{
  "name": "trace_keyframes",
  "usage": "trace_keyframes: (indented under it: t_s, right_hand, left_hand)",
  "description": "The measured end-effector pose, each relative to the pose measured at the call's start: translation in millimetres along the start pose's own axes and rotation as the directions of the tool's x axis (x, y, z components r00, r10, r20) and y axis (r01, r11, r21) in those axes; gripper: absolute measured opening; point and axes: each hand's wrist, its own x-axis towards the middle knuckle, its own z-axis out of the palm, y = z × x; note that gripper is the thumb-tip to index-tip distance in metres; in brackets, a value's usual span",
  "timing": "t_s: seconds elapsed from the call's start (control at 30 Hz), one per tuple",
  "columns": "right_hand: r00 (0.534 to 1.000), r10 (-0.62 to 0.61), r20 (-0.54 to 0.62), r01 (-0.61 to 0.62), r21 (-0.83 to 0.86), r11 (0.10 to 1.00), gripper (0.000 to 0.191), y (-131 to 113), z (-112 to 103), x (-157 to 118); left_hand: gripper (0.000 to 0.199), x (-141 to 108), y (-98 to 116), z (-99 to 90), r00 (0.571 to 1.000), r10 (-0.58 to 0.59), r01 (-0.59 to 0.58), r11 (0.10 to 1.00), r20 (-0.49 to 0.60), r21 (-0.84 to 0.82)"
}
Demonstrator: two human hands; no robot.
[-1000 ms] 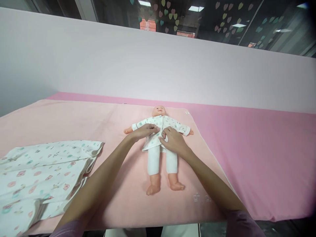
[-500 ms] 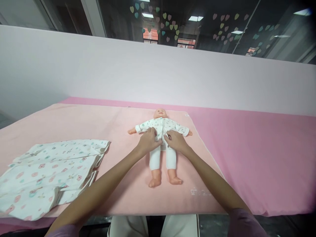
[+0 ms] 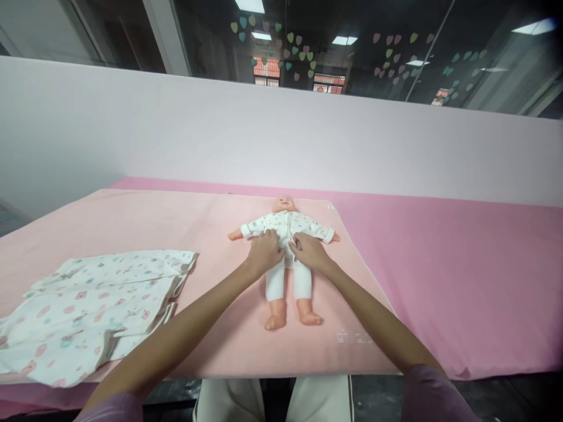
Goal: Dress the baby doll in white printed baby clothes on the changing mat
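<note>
A baby doll [image 3: 277, 310] lies on its back on a peach mat [image 3: 211, 234], head away from me and arms spread. It wears a white printed jacket [image 3: 303, 221] and white trousers [image 3: 275, 281]. My left hand [image 3: 265, 251] has its fingers curled on the jacket's lower front, on the left side. Opposite it, my right hand [image 3: 310, 251] pinches the jacket's front edge on the right side. The two hands are a small gap apart over the doll's belly. My fingers hide part of the jacket hem.
Folded white printed cloths [image 3: 97, 310] lie on the mat to the left. The mat covers part of a pink sheet [image 3: 461, 281]. A white wall panel [image 3: 281, 140] rises behind the table, with dark windows [image 3: 343, 47] bearing heart stickers above.
The camera view has tilted and shifted slightly. Both hands stay at the lower front of the jacket, with only a slight shift of the fingers.
</note>
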Motion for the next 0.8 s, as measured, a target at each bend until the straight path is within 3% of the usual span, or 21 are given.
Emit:
trace_keyframes:
  t_s: [0.13, 0.23, 0.37, 0.53, 0.7, 0.8]
  right_hand:
    - [1.000, -0.011, -0.016, 0.010, -0.075, 0.997, 0.028, -4, 3, 1]
    - [0.999, -0.033, -0.017, 0.032, -0.088, 0.996, 0.026, -6, 2, 1]
    - [1.000, -0.021, -0.019, 0.020, -0.091, 0.996, 0.025, -7, 0, 0]
    - [0.999, -0.012, -0.041, 0.008, -0.082, 0.997, 0.026, -7, 2, -2]
    - [0.999, 0.006, -0.040, -0.007, -0.041, 0.999, 0.029, -10, 2, 6]
    - [0.996, 0.076, -0.036, -0.074, 0.077, 0.994, 0.034, -1, -13, 14]
  left_hand:
    - [0.034, 5, -5, -3.9, 0.999, -0.025, 0.025, 1.000, 0.044, -0.008]
    - [0.045, 10, -7, -1.7, 0.999, 0.019, -0.017, 0.999, 0.039, -0.035]
    - [0.038, 13, -15, 8.3, 0.998, 0.070, -0.070, 0.969, -0.006, -0.236]
    - [0.042, 13, -30, 16.5, 0.999, 0.022, -0.037, 0.899, -0.041, -0.437]
    - [0.038, 19, -32, 15.7, 0.995, 0.015, -0.046, 0.947, -0.101, -0.318]
    - [0.049, 30, -48, 11.2, 0.988, -0.074, 0.038, 0.967, -0.136, -0.252]
